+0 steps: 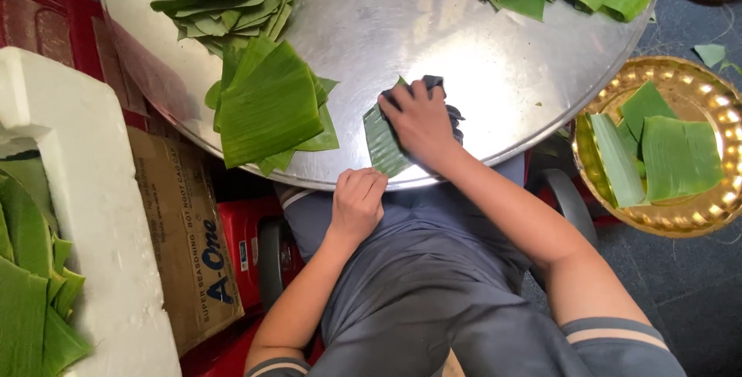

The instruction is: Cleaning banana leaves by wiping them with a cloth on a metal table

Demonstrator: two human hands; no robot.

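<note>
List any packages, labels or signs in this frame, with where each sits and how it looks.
Cardboard box: lower left, beside the white foam box; flat brown panel with blue and dark print.
Red crate: under the round metal table, by the left hand; a small pale sticker on its side.
No screens.

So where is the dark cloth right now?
In the head view, the dark cloth lies under the right hand, pressed on a green leaf strip at the round metal table's near edge.

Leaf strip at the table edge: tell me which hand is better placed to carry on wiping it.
Right. The right hand already presses the dark cloth onto the leaf strip. The left hand rests at the round metal table edge, pinning the strip's near end, so it likely steadies.
</note>
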